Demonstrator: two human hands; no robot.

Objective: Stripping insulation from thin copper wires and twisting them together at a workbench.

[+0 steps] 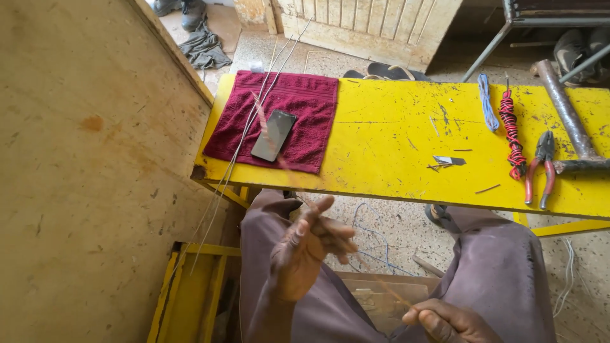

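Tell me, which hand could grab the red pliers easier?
Probably the right hand: it is nearer the pliers on the yellow bench. The left hand is farther over.

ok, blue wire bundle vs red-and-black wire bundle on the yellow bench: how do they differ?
The blue wire bundle is one colour; the red-and-black wire bundle is two colours twisted together. The blue one is shorter and looks thinner and looser; the red-and-black one is longer and tightly wound. The blue one lies apart from the tools; the red-and-black one ends close to the red-handled pliers. Both lie lengthwise, side by side on the yellow bench, away from both hands.
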